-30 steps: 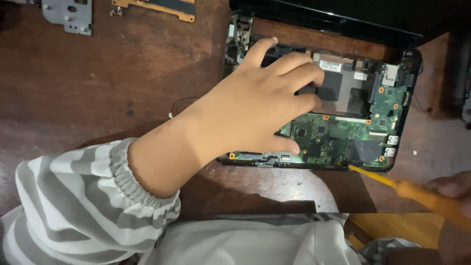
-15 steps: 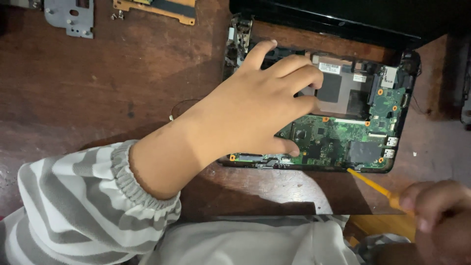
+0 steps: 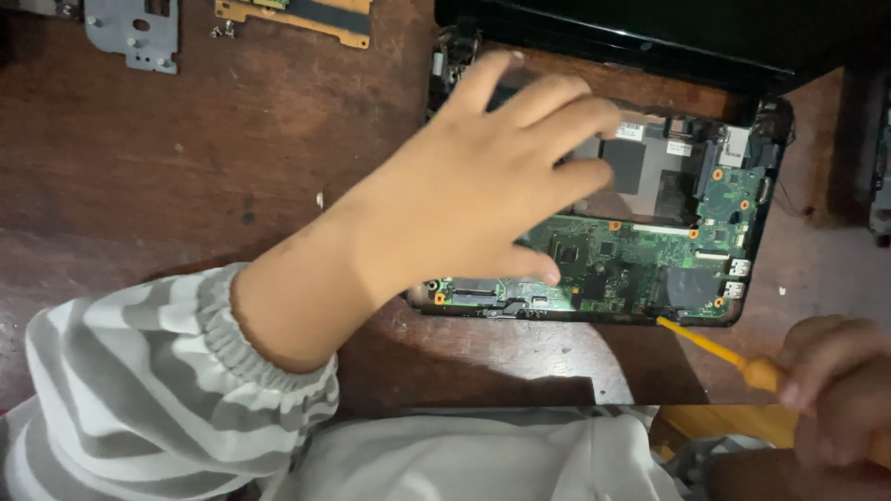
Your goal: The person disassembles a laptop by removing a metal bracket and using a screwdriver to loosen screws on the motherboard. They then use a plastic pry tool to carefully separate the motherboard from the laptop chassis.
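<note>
An opened laptop base (image 3: 742, 306) lies on the brown wooden table, its green circuit board (image 3: 640, 260) exposed. My left hand (image 3: 473, 176) rests flat over the left half of the board, fingers spread, in a grey-and-white striped sleeve. At the lower right my right hand (image 3: 835, 390) grips an orange-handled tool (image 3: 715, 345), whose thin yellow tip touches the lower right edge of the laptop base. The part of the board under my left hand is hidden.
The black laptop lid (image 3: 631, 37) stands behind the base. A grey metal bracket (image 3: 135, 32) and a tan circuit strip (image 3: 297, 14) lie at the table's far left edge. A dark object (image 3: 880, 176) sits at the right edge. White cloth (image 3: 464, 459) covers my lap.
My right hand has come further into view from the right, and the tool tip has moved in to the laptop's lower right edge. My left hand has stayed on the board.
</note>
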